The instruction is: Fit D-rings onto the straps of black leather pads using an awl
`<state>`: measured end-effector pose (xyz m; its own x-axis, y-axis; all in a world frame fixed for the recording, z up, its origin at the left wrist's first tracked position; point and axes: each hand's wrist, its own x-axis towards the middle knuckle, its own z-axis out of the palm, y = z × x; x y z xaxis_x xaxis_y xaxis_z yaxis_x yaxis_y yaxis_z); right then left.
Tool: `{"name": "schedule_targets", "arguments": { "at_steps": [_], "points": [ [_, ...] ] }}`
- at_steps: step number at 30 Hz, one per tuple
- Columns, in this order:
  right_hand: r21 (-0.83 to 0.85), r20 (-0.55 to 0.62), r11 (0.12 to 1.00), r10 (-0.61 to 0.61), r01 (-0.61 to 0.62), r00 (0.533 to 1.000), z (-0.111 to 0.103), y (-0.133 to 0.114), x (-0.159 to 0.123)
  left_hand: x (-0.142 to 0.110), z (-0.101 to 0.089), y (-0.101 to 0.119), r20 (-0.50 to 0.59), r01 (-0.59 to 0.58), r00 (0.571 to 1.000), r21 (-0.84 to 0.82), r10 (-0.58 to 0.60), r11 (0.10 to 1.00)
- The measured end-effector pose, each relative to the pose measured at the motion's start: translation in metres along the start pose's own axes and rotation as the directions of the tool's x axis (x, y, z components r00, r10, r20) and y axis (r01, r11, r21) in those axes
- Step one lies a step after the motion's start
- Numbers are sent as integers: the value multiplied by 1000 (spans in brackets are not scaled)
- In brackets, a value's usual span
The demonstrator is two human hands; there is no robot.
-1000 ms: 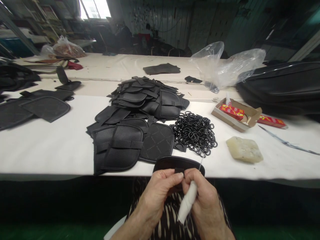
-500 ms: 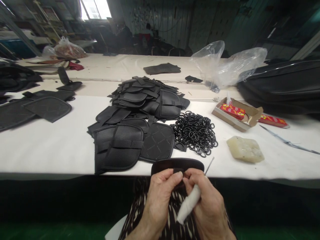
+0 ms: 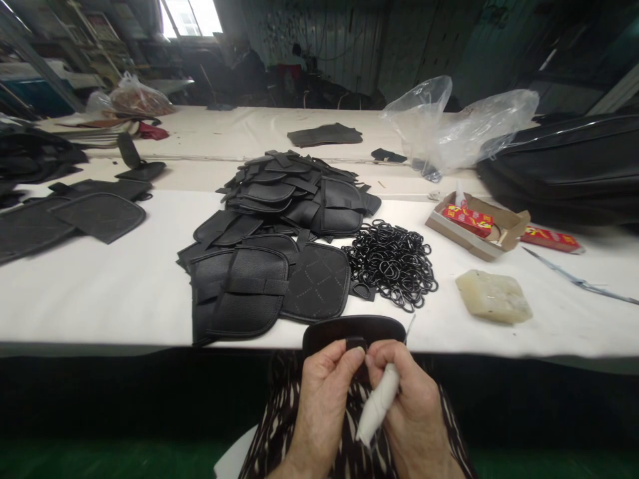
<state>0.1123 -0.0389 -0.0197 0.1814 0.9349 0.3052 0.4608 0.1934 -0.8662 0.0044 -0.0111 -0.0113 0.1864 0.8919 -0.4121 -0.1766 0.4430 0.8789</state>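
My left hand [image 3: 324, 386] and my right hand [image 3: 407, 392] meet over my lap, just below the table edge. Together they pinch a small strap on a curved black leather piece [image 3: 354, 329] held upright between them. My right hand also grips a tool with a white cloth-wrapped handle [image 3: 378, 404]; its thin metal tip [image 3: 410, 326] pokes up past the piece. Both hands are closed.
On the white table [image 3: 100, 293] lie flat black leather pieces [image 3: 249, 293], a bigger stack behind [image 3: 294, 189], a heap of black D-rings [image 3: 392, 263], a pale wax block [image 3: 492, 296], a cardboard box with red packets [image 3: 476, 223], plastic bags [image 3: 449, 130] and a black bag [image 3: 564, 166].
The thin metal tip has tilted and sunk lower behind the leather piece. Both hands keep their pinch and have shifted slightly to the right in the view.
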Motion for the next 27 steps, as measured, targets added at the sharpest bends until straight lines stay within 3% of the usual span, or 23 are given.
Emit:
{"name": "schedule_targets", "arguments": {
  "at_steps": [6,13,19,27],
  "points": [
    [-29,4,992,123,-123,992,2,1,-2,-4,3,-4,-16,17,1000,47,-16,999],
    [-2,21,986,164,-164,986,4,4,-5,-5,5,-4,-71,39,997,87,-32,995],
    [-59,-9,998,36,-36,999,2,0,-2,-4,5,1,-67,28,998,99,-21,995],
    [59,-46,991,-120,123,992,1,-5,9,-2,3,15,-13,-4,1000,-21,4,1000]
  ]
}}
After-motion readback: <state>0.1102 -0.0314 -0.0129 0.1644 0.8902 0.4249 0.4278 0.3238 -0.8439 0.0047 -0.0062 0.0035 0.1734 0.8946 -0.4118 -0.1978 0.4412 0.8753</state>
